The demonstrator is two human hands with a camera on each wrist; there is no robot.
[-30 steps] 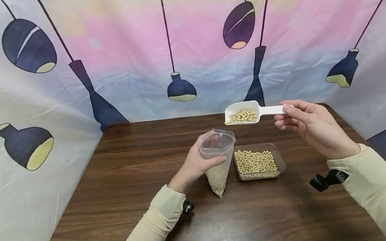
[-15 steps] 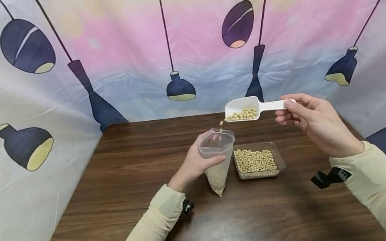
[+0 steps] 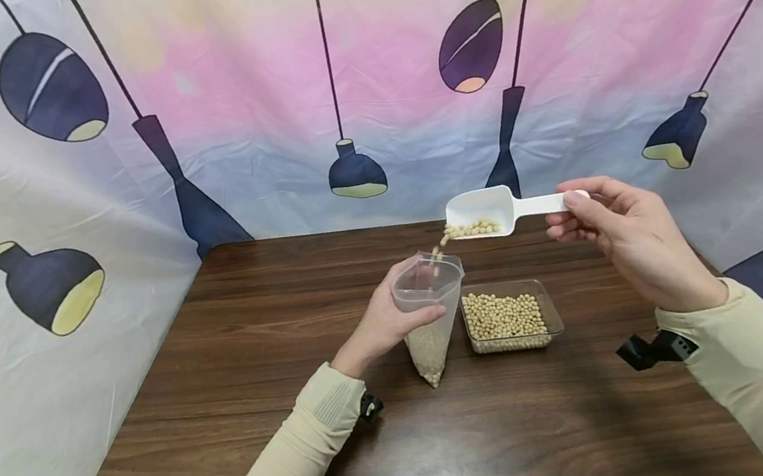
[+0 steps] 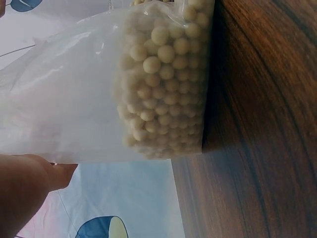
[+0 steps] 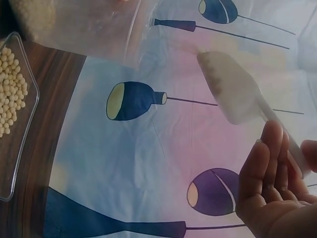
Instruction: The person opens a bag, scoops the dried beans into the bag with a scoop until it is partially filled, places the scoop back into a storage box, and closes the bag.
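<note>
One white scoop [image 3: 510, 209], pinched in the right hand [image 3: 628, 242]'s fingers, holds less than a second ago: pale beans [image 3: 439, 250] drop into one clear bag [image 3: 434, 334], gripped in the left hand [image 3: 386, 316]'s fingers, transfer seemingly part done.

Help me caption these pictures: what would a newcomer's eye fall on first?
Probably the white scoop, held by the right hand, with beans dropping from its lip into the open bag. Next, the bag itself, gripped by the left hand beside a tray of beans. Behind the table, dark lamps pictured on a pastel cloth also stand out.
</note>
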